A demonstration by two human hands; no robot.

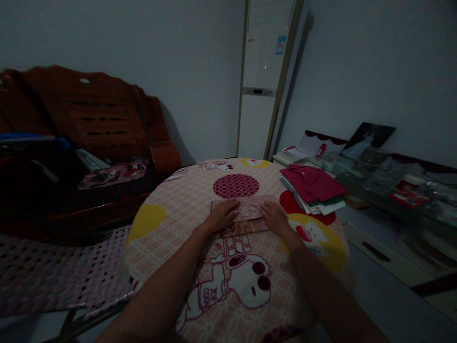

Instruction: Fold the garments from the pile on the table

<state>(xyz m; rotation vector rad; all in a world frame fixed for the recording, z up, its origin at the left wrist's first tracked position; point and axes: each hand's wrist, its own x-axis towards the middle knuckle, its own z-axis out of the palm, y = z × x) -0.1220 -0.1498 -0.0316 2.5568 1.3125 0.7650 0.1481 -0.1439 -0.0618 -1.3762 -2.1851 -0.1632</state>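
Observation:
A pinkish folded piece of clothing (249, 209) lies flat on the round table's patterned cloth (171, 233); its exact kind does not show. A brownish patterned part of it is along the near edge. My left hand (224, 214) rests on its left end, fingers stretched toward the middle. On its right end lies my right hand (274, 216), fingers also extended over the fabric. Both hands are open and press from above. To the right sits a stack of folded clothes with a dark pink shirt (312, 182) on top.
A wooden bench (103, 114) with cloth and bags on it stands at the left, beside a woven pink seat (64, 271). Behind the table is a tall white air conditioner (257, 119). A glass-topped cabinet (378, 190) with papers and boxes runs along the right wall.

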